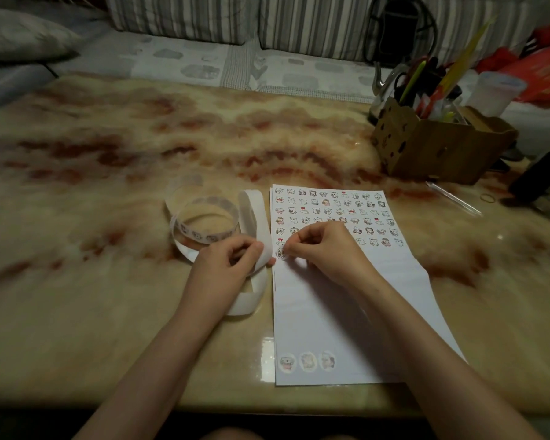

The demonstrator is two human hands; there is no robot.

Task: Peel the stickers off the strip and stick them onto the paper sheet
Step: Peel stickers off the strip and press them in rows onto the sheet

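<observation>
A white paper sheet (346, 300) lies on the marble table, its far half filled with several rows of small cartoon stickers; three round stickers sit near its front left corner. A long sticker strip (204, 228) coils in loops left of the sheet. My left hand (232, 258) pinches the white strip beside the sheet's left edge. My right hand (324, 246) pinches a small round sticker (281, 253) at the sheet's left edge, just below the last sticker row. Whether the sticker touches the paper I cannot tell.
A cardboard box (432, 144) full of pens and scissors stands at the back right. A clear pen (451, 198) and a rubber band (488, 197) lie near it. A dark object (540, 173) sits at the right edge. A sofa with striped cushions (185, 17) runs behind the table.
</observation>
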